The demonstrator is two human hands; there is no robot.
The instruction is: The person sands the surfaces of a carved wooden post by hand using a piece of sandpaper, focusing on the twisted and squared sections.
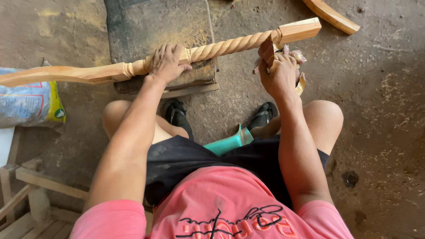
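A long carved wooden piece [230,44] with a rope-twist middle and a square end lies across in front of me, resting on a dark worn block [155,26]. My left hand [167,62] grips it at the near end of the twist. My right hand [280,73] presses a folded strip of reddish-brown sandpaper [267,49] against the twist close to the square end. Loose ends of the strip curl out beside my fingers.
I sit on a teal stool [228,142], knees apart, black sandals on a dusty concrete floor. A printed sack [31,99] lies at the left, a light wooden frame [26,194] at the lower left, and a curved wooden piece [332,15] at the top right.
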